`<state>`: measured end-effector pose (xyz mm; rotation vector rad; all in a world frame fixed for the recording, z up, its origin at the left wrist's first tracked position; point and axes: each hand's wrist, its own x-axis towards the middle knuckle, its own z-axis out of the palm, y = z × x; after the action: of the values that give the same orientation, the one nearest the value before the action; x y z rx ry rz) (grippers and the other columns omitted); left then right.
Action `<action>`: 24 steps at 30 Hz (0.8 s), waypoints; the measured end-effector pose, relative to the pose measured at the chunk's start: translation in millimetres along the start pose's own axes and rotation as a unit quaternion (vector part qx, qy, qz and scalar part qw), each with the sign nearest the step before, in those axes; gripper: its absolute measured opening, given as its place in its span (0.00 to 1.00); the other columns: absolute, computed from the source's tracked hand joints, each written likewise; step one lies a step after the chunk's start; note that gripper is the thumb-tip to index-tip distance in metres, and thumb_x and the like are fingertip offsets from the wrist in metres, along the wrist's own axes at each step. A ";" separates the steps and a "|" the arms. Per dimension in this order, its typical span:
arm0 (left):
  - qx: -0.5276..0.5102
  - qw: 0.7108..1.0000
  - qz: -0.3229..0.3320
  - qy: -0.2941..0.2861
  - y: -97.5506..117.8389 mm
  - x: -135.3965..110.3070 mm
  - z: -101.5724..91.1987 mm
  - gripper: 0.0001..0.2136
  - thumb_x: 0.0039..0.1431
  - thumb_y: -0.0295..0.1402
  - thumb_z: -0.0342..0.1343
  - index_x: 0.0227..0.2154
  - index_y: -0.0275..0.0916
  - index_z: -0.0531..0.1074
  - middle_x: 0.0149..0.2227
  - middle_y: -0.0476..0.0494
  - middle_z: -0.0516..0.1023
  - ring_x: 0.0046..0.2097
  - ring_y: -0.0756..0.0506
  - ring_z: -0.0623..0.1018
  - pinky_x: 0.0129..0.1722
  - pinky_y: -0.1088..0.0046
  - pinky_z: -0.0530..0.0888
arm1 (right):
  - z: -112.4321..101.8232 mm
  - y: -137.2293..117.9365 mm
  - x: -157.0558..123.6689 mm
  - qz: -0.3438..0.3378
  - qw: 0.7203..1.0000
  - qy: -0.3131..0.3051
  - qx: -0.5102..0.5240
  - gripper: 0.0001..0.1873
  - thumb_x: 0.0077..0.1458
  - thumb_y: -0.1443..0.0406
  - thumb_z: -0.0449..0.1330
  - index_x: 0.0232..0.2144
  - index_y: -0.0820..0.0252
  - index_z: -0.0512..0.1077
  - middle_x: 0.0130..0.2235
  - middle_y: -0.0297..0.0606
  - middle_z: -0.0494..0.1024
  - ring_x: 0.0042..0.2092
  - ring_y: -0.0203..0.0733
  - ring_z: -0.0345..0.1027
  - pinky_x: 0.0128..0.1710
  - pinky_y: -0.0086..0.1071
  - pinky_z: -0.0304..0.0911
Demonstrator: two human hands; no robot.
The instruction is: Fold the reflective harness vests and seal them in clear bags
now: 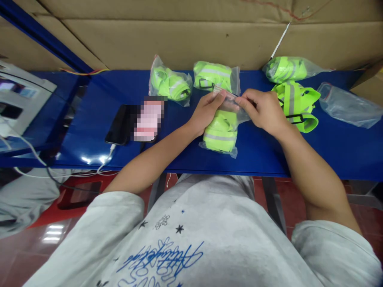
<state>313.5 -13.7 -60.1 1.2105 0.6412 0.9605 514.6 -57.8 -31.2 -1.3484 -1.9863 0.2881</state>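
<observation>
A clear zip bag (221,150) with a folded neon-yellow reflective strap (220,129) inside lies on the blue table in front of me. My left hand (206,111) pinches the top of this bag on its left side. The fingers of my right hand (263,109) close on the same top edge at the right. Just beyond my left hand sits another bagged strap (213,75), and a further bagged one (170,83) is to its left. Beside my right hand lies an unbagged reflective strap (295,103) with a black buckle, loosely looped.
A bagged strap (285,69) rests at the back right, and a flat clear bag (350,104) lies at the far right. Two phones, one black (119,125) and one with a blurred screen (148,119), lie left, with white cables (103,163). A grey-white machine (26,95) stands at far left.
</observation>
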 end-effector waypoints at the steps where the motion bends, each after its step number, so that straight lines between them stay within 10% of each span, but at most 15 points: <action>1: -0.008 1.000 -0.009 -0.006 2.1 -0.3 0.8 0.16 0.69 0.51 0.59 0.40 0.42 0.81 0.38 0.46 0.86 0.44 0.41 0.84 0.49 0.60 0.80 | -0.3 -1.5 0.1 0.002 1.000 0.015 0.005 0.30 0.68 0.38 0.53 0.27 0.53 0.71 0.22 0.34 0.67 0.25 0.39 0.56 0.30 0.39 0.53; 11: -0.037 0.991 -0.086 -0.099 5.3 -3.2 -1.9 0.31 0.45 0.38 0.79 0.53 0.42 0.76 0.55 0.43 0.82 0.59 0.39 0.81 0.60 0.62 0.77 | -3.6 7.8 4.6 0.050 0.974 0.203 0.089 0.29 0.65 0.36 0.56 0.32 0.53 0.73 0.27 0.34 0.69 0.28 0.37 0.59 0.29 0.37 0.56; 19: -0.104 0.994 0.022 0.024 1.2 9.8 -5.3 0.14 0.66 0.48 0.63 0.50 0.53 0.73 0.57 0.56 0.82 0.62 0.42 0.76 0.61 0.60 0.75 | 20.1 17.6 0.5 0.087 0.977 -0.068 0.180 0.36 0.49 0.38 0.72 0.50 0.53 0.73 0.42 0.38 0.82 0.38 0.47 0.76 0.33 0.39 0.71; 24: -0.096 0.995 0.010 0.037 -0.2 9.7 -4.1 0.24 0.70 0.52 0.57 0.61 0.48 0.62 0.63 0.44 0.75 0.65 0.41 0.75 0.61 0.59 0.74 | 13.9 17.7 -0.1 0.044 0.994 0.083 0.046 0.30 0.51 0.53 0.74 0.53 0.55 0.72 0.51 0.46 0.81 0.53 0.58 0.75 0.58 0.53 0.70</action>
<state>314.8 -3.2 -60.6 1.0158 0.5813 1.0638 518.3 -47.4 -50.9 -1.3572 -1.7587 0.2946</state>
